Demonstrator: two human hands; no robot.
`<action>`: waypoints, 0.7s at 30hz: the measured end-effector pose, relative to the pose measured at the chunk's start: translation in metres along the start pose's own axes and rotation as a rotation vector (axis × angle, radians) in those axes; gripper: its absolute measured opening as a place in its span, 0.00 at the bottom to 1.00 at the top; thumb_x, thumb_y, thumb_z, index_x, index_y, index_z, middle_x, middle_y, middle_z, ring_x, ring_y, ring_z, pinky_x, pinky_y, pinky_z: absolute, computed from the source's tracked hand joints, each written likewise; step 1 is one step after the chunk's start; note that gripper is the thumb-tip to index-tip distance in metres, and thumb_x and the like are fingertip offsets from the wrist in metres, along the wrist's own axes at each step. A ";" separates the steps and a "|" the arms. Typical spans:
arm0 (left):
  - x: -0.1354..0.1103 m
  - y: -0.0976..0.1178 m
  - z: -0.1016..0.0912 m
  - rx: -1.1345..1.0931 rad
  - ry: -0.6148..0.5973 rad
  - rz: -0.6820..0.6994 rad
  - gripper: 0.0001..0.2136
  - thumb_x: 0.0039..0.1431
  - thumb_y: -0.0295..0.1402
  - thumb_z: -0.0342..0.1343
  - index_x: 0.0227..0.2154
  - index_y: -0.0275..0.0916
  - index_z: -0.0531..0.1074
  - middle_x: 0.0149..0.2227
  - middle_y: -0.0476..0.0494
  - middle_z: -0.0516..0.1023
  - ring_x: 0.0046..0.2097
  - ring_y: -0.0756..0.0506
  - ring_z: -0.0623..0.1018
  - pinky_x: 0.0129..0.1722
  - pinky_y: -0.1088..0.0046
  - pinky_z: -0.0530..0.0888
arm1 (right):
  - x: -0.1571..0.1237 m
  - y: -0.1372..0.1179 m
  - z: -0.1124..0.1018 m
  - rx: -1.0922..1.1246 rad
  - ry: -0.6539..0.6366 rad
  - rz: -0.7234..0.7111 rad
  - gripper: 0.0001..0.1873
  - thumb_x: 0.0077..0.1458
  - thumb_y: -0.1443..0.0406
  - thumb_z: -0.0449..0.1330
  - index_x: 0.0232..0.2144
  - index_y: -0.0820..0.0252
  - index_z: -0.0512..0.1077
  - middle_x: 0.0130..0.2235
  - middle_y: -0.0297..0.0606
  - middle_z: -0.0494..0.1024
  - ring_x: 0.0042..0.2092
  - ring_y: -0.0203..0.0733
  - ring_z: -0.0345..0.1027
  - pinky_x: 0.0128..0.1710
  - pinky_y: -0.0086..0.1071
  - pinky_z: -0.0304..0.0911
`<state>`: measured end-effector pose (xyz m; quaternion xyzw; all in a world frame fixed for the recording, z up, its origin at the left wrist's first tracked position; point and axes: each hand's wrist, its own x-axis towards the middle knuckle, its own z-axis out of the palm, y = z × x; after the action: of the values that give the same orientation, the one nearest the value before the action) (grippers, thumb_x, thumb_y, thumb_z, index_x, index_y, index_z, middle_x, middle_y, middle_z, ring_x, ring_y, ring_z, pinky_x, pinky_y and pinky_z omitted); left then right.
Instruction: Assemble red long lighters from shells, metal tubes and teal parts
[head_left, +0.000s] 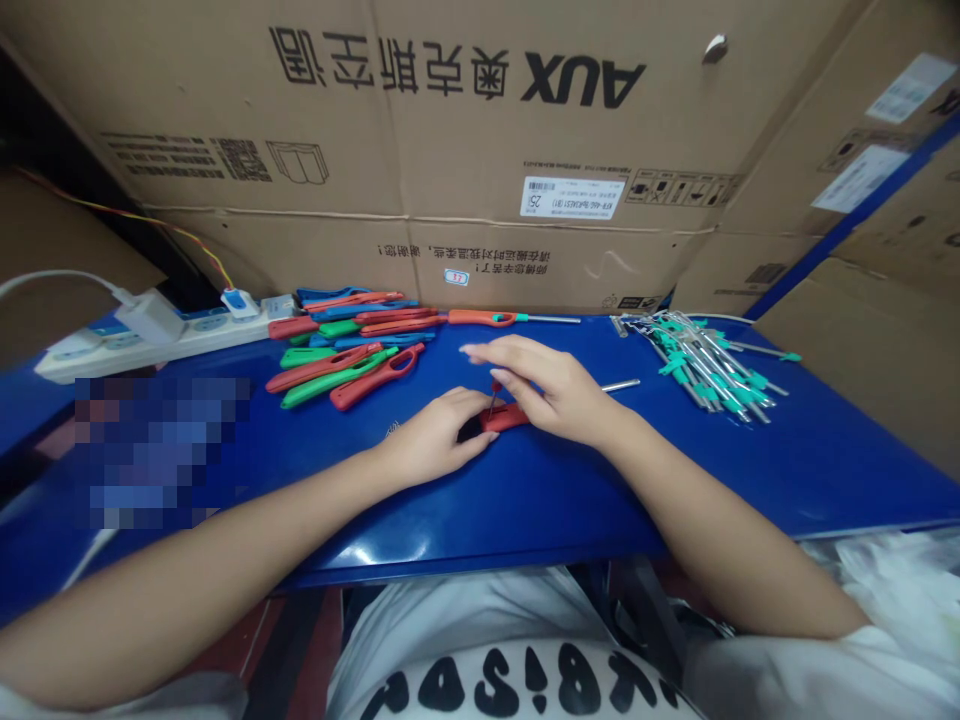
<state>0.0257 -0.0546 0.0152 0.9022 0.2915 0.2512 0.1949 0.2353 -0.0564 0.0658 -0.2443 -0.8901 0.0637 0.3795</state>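
Observation:
On the blue table, a red long-nosed lighter [510, 415] lies flat, its metal tube pointing right. My left hand [439, 435] grips the handle end of this lighter between thumb and fingers. Above it, my right hand [559, 390] is closed around a small screwdriver [493, 400] with a red handle. The thin shaft stands nearly upright, its tip down at the lighter's body; the exact contact point is too small to make out. My right fingers cover part of the lighter. Close by my left wrist lie small metal pieces, perhaps screws [394, 430].
Behind my left hand is a pile of red, green, blue and orange lighter handles [345, 375]. An orange lighter with its tube [480, 317] lies behind my right hand. Metal tubes with green parts [712, 370] are heaped right. A power strip [202, 335] and cardboard [450, 220] border the back.

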 end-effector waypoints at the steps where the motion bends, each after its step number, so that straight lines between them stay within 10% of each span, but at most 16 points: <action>1: 0.000 0.000 0.000 0.003 0.001 -0.001 0.12 0.64 0.32 0.57 0.49 0.36 0.73 0.47 0.39 0.80 0.49 0.40 0.78 0.52 0.61 0.75 | 0.000 -0.001 0.000 0.038 -0.033 0.014 0.23 0.69 0.70 0.48 0.62 0.54 0.66 0.56 0.42 0.76 0.55 0.40 0.71 0.51 0.34 0.70; 10: 0.001 0.003 -0.002 -0.018 -0.010 -0.012 0.13 0.65 0.31 0.57 0.50 0.37 0.73 0.48 0.39 0.80 0.50 0.41 0.78 0.54 0.60 0.75 | 0.002 -0.005 0.000 -0.078 0.146 0.014 0.09 0.65 0.63 0.60 0.43 0.59 0.78 0.40 0.39 0.83 0.41 0.38 0.77 0.42 0.29 0.71; 16: 0.001 0.002 -0.002 -0.012 -0.005 -0.003 0.13 0.64 0.31 0.58 0.51 0.37 0.73 0.48 0.39 0.80 0.50 0.41 0.78 0.54 0.61 0.74 | 0.001 -0.002 0.001 0.082 0.074 0.120 0.20 0.71 0.64 0.48 0.60 0.57 0.69 0.53 0.42 0.79 0.45 0.38 0.77 0.49 0.35 0.72; 21: 0.001 0.002 -0.002 -0.011 -0.011 0.000 0.13 0.64 0.31 0.57 0.51 0.37 0.73 0.50 0.39 0.80 0.52 0.40 0.78 0.54 0.60 0.74 | 0.004 -0.003 0.001 0.091 0.146 0.110 0.11 0.66 0.63 0.58 0.46 0.58 0.77 0.40 0.37 0.83 0.35 0.35 0.75 0.41 0.30 0.71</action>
<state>0.0264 -0.0554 0.0184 0.9025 0.2888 0.2480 0.2016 0.2310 -0.0574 0.0684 -0.2794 -0.8414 0.1068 0.4500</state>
